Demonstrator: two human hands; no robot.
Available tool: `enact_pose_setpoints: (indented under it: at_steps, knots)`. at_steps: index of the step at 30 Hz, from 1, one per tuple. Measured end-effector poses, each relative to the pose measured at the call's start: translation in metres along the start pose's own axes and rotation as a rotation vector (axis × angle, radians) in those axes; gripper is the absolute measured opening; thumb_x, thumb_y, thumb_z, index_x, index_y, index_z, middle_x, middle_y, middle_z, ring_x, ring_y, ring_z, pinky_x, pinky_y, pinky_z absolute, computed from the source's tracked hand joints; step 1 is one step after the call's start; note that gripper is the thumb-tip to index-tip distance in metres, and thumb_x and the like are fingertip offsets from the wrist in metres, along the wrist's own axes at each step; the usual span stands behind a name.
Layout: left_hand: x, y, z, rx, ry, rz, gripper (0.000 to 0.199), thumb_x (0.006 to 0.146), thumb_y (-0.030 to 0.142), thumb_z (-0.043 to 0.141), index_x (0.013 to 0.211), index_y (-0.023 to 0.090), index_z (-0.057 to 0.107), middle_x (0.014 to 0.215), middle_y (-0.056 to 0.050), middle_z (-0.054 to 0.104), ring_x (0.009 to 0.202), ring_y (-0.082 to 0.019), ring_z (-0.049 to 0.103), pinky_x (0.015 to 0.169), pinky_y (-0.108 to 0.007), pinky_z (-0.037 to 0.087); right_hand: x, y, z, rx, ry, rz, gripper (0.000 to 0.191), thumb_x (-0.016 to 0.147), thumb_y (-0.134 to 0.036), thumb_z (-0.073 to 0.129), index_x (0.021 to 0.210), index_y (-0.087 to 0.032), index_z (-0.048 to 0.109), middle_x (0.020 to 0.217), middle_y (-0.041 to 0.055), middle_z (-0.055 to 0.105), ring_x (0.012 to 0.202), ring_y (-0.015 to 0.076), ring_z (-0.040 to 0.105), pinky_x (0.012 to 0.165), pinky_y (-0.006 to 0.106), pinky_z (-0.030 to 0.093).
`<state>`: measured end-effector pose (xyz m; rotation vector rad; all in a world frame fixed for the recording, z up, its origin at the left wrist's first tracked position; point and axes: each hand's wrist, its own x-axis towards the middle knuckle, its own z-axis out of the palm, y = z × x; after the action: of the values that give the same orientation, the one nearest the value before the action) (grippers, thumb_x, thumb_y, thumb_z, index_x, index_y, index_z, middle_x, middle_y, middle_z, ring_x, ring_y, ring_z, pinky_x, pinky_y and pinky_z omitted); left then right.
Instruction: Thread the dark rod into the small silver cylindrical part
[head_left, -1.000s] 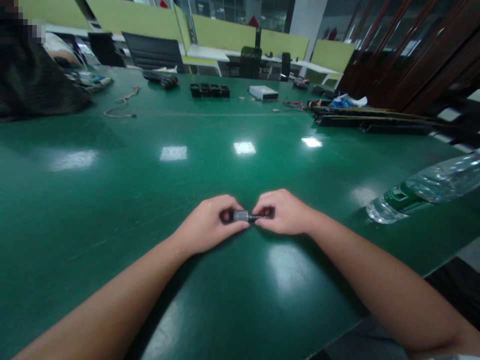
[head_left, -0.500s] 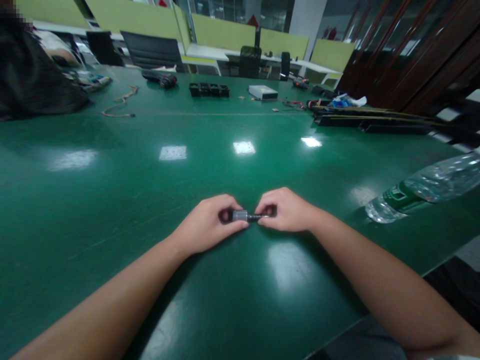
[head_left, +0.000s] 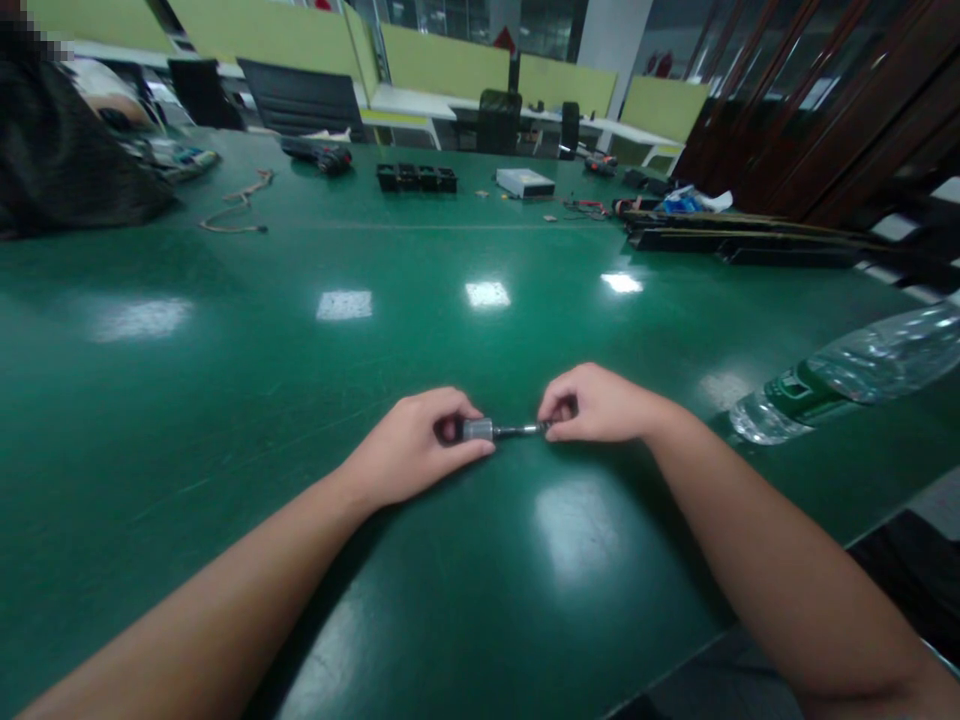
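My left hand is closed around a small grey cylinder, thumb and index finger on either side of it. From the cylinder's right end a thin metal rod sticks out, lying nearly level just over the table. My right hand pinches at the far end of the rod, where a small dark ribbed piece, which looks like a coil spring, shows at the fingertips. The fingers hide most of that piece, so I cannot tell if it is still on the rod.
The green table is glossy. A clear plastic bottle lies on its side at the right. Farther back are a black case, a silver box, a cable and dark strips. A person's dark sleeve is at far left.
My right hand has moved right, away from my left hand, with the dark ribbed piece. More of the bare metal rod shows. My left hand has stayed in place.
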<state>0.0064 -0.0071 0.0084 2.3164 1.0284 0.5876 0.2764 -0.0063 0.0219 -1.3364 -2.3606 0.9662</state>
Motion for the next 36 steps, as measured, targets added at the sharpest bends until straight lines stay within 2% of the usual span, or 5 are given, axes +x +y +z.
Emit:
enact_pose_setpoints:
  at_steps: [12,21,27,31,36]
  knots:
    - [0.000,-0.001,-0.001,0.012,-0.008,-0.002,0.028,0.084,0.047,0.069,0.092,0.019,0.069,0.078,0.000,0.063,0.069,-0.015,0.058,0.063,-0.026,0.044,-0.001,-0.001,-0.002,0.057,-0.040,0.039,0.018,0.073,-0.023,0.077,0.089,-0.015,0.077,0.071,0.0002,0.070,0.062,0.0105,0.061,0.059,0.021,0.046]
    - [0.001,-0.003,0.000,0.000,-0.010,0.049,0.025,0.086,0.043,0.068,0.093,0.019,0.070,0.082,-0.001,0.063,0.071,-0.015,0.058,0.065,-0.026,0.044,0.018,-0.016,0.040,-0.059,0.186,-0.252,0.012,0.079,-0.020,0.074,0.090,-0.016,0.076,0.081,0.0023,0.069,0.071,0.0106,0.060,0.065,0.021,0.042]
    - [0.000,-0.003,0.001,0.029,0.018,0.093,0.036,0.078,0.034,0.076,0.110,0.020,0.065,0.093,-0.001,0.063,0.074,-0.015,0.057,0.069,-0.027,0.045,0.017,-0.015,0.040,-0.077,0.211,-0.269,0.011,0.078,-0.016,0.073,0.089,-0.016,0.075,0.079,0.0018,0.068,0.068,0.0103,0.058,0.064,0.021,0.041]
    - [-0.001,-0.004,0.003,0.017,0.010,0.074,0.021,0.082,0.032,0.071,0.098,0.019,0.065,0.083,0.001,0.061,0.070,-0.014,0.056,0.065,-0.026,0.044,0.016,-0.016,0.039,-0.061,0.216,-0.280,0.011,0.077,-0.016,0.072,0.088,-0.015,0.074,0.079,0.0018,0.067,0.069,0.0108,0.059,0.064,0.021,0.042]
    - [-0.001,-0.004,0.002,0.019,0.001,0.032,0.024,0.086,0.041,0.068,0.093,0.019,0.067,0.076,0.000,0.061,0.068,-0.015,0.057,0.063,-0.026,0.042,0.015,-0.016,0.039,-0.018,0.211,-0.291,0.014,0.075,-0.014,0.071,0.089,-0.015,0.074,0.079,0.0015,0.067,0.069,0.0106,0.060,0.065,0.021,0.044]
